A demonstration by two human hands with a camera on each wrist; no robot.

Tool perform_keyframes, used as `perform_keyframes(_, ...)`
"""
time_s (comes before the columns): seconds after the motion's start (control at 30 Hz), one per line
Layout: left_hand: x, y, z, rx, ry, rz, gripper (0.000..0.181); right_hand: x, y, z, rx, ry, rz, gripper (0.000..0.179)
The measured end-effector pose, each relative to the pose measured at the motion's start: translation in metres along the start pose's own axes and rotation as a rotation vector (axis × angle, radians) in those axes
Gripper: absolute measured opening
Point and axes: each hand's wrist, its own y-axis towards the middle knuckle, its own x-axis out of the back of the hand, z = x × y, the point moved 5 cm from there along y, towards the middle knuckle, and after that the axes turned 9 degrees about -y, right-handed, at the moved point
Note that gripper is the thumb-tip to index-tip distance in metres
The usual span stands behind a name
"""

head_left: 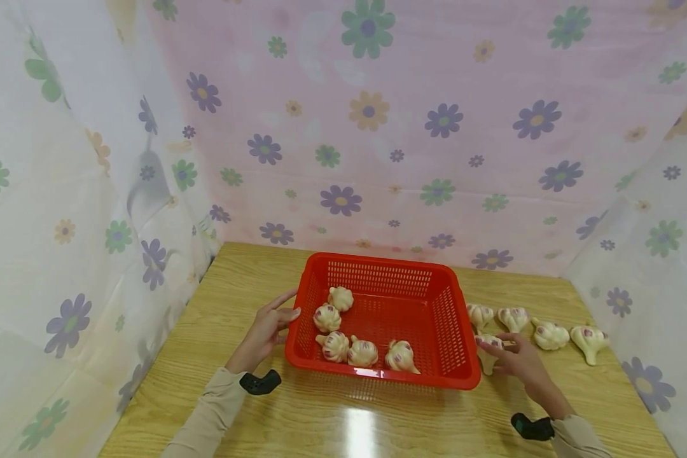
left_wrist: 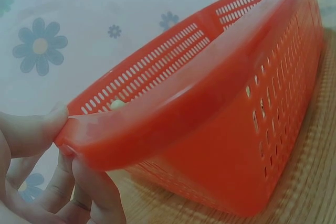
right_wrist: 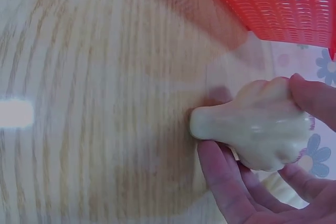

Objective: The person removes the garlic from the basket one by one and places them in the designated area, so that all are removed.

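A red plastic basket (head_left: 395,318) with slotted walls stands on the wooden table. My left hand (head_left: 265,335) grips its left rim, thumb on top and fingers curled beneath, as the left wrist view shows. Several garlic bulbs (head_left: 336,346) with purple marks lie inside, mostly toward the left and front. Just outside the basket's right wall, my right hand (head_left: 523,364) holds one garlic bulb (right_wrist: 262,124) between thumb and fingers. In the right wrist view its stem end points left, low over the tabletop.
Right of the basket lie several more garlic bulbs, among them one by the table's right side (head_left: 589,340). Flower-patterned sheets (head_left: 372,159) hang behind the table (head_left: 252,267) and along both sides. Light glares off the tabletop in front.
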Motion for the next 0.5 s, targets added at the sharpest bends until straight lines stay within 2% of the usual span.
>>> perform_keyframes(0.23, -0.0006, 0.0009, 0.0001, 0.003, 0.003, -0.004, 0.051, -0.0018, -0.0009, -0.0005, -0.048, -0.005, -0.001, 0.082)
perform_keyframes(0.5, 0.0002, -0.0002, -0.0002, 0.013, 0.007, -0.01, 0.051, -0.002, -0.0021, 0.0011, -0.049, -0.01, 0.023, 0.083)
